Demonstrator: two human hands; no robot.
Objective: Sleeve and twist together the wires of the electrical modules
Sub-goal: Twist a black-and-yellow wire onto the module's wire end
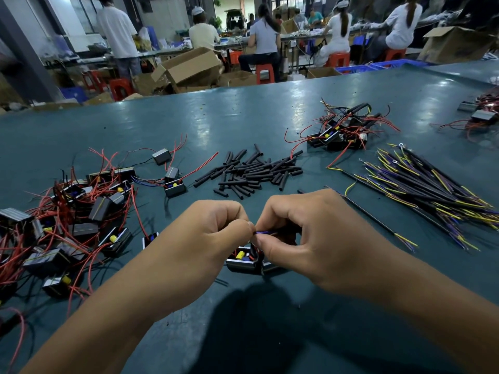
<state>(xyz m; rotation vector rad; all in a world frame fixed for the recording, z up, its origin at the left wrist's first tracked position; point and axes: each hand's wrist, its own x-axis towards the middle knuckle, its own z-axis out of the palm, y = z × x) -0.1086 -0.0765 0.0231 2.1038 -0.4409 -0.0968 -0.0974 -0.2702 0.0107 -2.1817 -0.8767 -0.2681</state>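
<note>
Teal, glossy and lightly scuffed, the worktable carries four groups of parts. Short black sleeving tubes — matt, cylindrical, cut to similar lengths — lie heaped at centre. Boxy black modules with thin red leads sprawl in a tangle at the left; a smaller cluster of modules sits beyond the tubes on the right. Long black-sheathed leads with yellow and purple ends fan out along the right side.

Both hands meet just above the table's near edge. The left hand is curled, thumb and forefinger pinching one end of a thin purple wire. The right hand — fingers bent, thumb low — grips the wire's other end. Directly beneath them rests an open-topped black module, a yellow cylindrical component visible inside. Forearms enter from the bottom corners.
</note>
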